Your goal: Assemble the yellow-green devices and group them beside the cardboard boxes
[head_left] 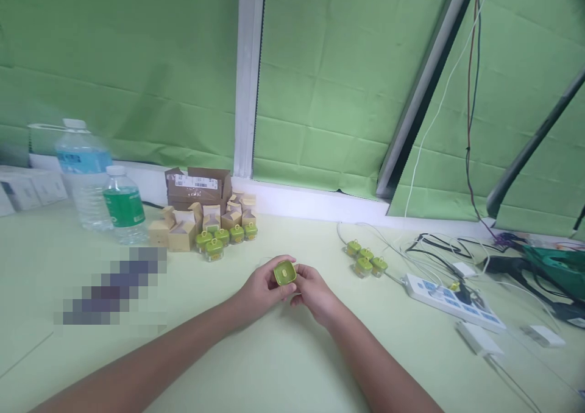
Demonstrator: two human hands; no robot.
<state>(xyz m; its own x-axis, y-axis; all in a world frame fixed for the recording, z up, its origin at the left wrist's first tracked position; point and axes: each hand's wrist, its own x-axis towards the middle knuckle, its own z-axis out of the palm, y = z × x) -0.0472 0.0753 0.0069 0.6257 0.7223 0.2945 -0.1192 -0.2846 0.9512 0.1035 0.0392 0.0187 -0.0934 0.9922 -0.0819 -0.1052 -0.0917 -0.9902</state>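
In the middle of the table I hold a small green square lid [285, 273], its recessed side facing up toward me. My left hand [262, 288] grips it from the left, with fingers behind and the thumb along the near edge. My right hand [315, 291] pinches at its right edge, the fingers curled. Whether a clear base sits under the lid is hidden. Several small clear jars with green looped lids [214, 250] stand ahead to the left. Another group of such jars [364, 265] stands to the right.
Opened small cardboard boxes [183, 235] and a brown carton [197, 187] stand behind the left jars. Two water bottles [125, 206] are farther left, near a pixelated patch. A white power strip [452, 303], an adapter [479, 338] and tangled cables lie at right.
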